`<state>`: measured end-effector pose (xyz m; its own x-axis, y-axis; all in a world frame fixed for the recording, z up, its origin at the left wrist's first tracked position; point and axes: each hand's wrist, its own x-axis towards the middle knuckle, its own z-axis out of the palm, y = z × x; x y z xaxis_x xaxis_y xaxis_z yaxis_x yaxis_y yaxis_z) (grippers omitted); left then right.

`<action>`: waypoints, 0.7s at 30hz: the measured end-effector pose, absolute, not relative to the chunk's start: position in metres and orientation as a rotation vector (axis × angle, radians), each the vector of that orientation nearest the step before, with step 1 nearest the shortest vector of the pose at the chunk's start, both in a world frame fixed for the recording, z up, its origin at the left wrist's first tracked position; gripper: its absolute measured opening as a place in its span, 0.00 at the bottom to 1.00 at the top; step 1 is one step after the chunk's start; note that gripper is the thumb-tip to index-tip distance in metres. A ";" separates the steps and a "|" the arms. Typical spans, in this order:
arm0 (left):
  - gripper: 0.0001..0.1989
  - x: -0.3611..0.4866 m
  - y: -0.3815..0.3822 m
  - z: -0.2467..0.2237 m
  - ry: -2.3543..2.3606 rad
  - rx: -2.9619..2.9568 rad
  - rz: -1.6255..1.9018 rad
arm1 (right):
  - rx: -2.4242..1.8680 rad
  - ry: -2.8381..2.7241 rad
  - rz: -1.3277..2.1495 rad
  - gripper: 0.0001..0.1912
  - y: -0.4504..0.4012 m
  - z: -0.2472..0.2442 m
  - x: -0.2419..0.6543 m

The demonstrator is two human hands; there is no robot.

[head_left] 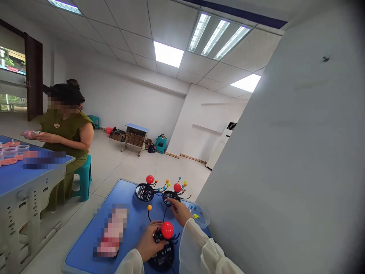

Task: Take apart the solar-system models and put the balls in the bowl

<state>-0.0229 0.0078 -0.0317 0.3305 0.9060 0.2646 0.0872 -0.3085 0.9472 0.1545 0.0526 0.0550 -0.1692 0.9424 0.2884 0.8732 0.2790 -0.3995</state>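
Nearer me than the bowl (pixel 203 220) on the blue surface (pixel 85 236), my left hand (pixel 150 240) grips a red-balled toy (pixel 163 257); my right hand (pixel 181 213), grip unclear, reaches a second toy (pixel 177 187) left of the bowl.

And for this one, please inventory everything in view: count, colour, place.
Nearer desk: 1, blue, foreground
Near model: 1, black with red ball, desk front
Far models: 2, same colours, desk's far edge
Dish: 1, clear, desk's right side
Pixelated item: 1, pinkish, desk's left side
Left table: 1, blue, far left
Cups: several, clear, left table
Co-worker: 1, green clothing, seated left
Stools: 3, teal, under co-worker and at back
Small desk: 1, blue-topped, back wall
Container: 1, red, back wall
Boxes: count unclear, brown, around small desk
Door: 1, brown, far left
Ceiling lights: 4, white, overhead
Sleeves: 2, whitish, foreground
Left hand: 1, bare, gripping near model
Right hand: 1, bare, at right far model
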 end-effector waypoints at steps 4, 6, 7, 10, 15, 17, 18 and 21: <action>0.39 -0.042 0.009 -0.041 0.898 1.688 1.038 | -1.649 -2.059 0.203 0.16 0.053 0.048 0.156; 0.40 -0.046 0.006 -0.044 0.869 1.678 1.075 | -1.676 -2.037 0.181 0.15 0.053 0.046 0.158; 0.39 -0.047 0.003 -0.044 0.864 1.672 1.095 | -1.695 -2.023 0.166 0.14 0.053 0.045 0.159; 0.36 -0.047 -0.007 -0.039 0.872 1.627 1.155 | -1.752 -1.980 0.119 0.10 0.052 0.043 0.165; 0.28 -0.045 0.004 -0.013 0.775 1.472 1.122 | -1.747 -1.969 0.128 0.06 0.047 0.039 0.178; 0.23 -0.038 0.022 -0.002 0.773 1.449 1.001 | -1.709 -1.976 0.155 0.06 0.045 0.037 0.182; 0.23 -0.033 0.033 0.002 0.773 1.452 0.959 | -1.686 -1.977 0.168 0.06 0.043 0.036 0.183; 0.24 -0.009 0.061 0.003 0.786 1.479 0.859 | -1.619 -1.966 0.192 0.08 0.040 0.033 0.183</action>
